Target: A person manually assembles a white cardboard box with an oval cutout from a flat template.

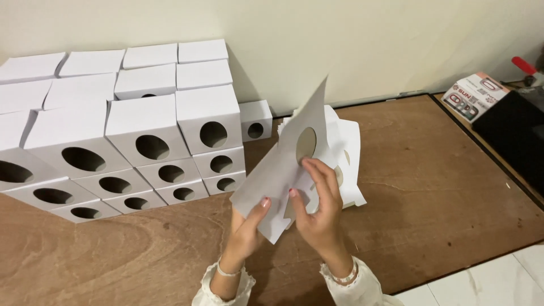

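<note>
Both my hands hold one flat white cardboard box blank [283, 170] with a round hole, lifted and tilted above the brown wooden board [430, 192]. My left hand [247, 229] pinches its lower edge with the thumb on top. My right hand [320, 209] grips the blank's right side, with fingers spread over the face below the hole. Just behind the blank lies a pile of more flat white blanks [348, 156].
Several folded white boxes with round holes [147, 141] are stacked in rows against the wall at the left; a single small box [255, 120] stands beside them. A printed carton [475, 95] and a black object [513, 139] sit at the right, with a red-handled tool [524, 65] behind.
</note>
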